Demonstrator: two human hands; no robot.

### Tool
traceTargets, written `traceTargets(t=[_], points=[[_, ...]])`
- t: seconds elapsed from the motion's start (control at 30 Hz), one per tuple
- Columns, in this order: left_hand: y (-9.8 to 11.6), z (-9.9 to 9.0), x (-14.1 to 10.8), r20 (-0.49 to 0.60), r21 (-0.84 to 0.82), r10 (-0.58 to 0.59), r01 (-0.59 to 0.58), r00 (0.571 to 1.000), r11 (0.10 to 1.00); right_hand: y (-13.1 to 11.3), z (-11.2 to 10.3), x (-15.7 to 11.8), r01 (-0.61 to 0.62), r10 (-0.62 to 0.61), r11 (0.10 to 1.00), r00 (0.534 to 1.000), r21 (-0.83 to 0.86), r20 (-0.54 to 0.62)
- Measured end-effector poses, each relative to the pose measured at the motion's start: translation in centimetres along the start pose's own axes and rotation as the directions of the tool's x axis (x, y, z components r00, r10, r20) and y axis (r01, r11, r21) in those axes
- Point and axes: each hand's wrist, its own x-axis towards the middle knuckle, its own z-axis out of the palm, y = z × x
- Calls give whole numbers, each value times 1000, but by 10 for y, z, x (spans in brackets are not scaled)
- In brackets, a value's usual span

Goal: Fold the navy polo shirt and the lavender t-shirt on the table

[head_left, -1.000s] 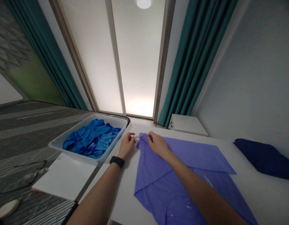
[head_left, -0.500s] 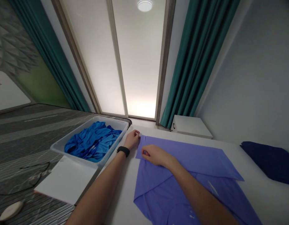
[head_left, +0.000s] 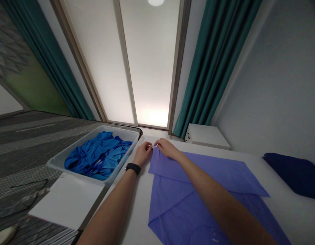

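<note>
A purple shirt [head_left: 170,204] lies spread on the white table [head_left: 137,211], with a strip along its far side folded over toward me. My left hand [head_left: 143,153], with a black watch [head_left: 133,167] on the wrist, is closed in a pinch at the shirt's far left corner. Right beside it, my right hand [head_left: 167,148] has its fingertips pinched on the same corner from above. The two sets of fingertips almost meet. My right forearm crosses over the shirt and hides part of it.
Left of the table stands a clear plastic bin [head_left: 55,163] holding crumpled blue clothes [head_left: 98,153]. A white board-like surface [head_left: 68,200] lies below the bin. A dark navy folded cloth [head_left: 292,175] rests on the table at right. Beyond is a white cabinet [head_left: 207,136].
My right hand has moved away from me, from the folded strip's lower edge to the far left corner. My left hand stays about where it was. The view has shifted slightly.
</note>
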Motion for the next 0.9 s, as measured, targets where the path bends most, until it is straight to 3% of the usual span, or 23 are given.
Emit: traceTargets(t=[0.2, 0.4, 0.53, 0.7, 0.9], points=[[0, 0, -1, 6, -18, -5, 5, 1000, 1000, 8, 0, 21, 65, -60, 998, 987, -25, 147], [-1, 1, -1, -1, -29, -32, 31, 1000, 999, 12, 1, 31, 87, -77, 995, 975, -38, 207], [-1, 2, -1, -11, -48, -51, 50, 999, 998, 13, 4, 32, 82, -69, 995, 980, -63, 185], [2, 0, -2, -9, -77, -82, 81, 997, 994, 2, 5, 13, 30, -25, 990, 999, -137, 39], [0, 1, 0, 12, -83, -55, 56, 998, 995, -7, 5, -6, 160, -148, 964, 986, -212, 72]])
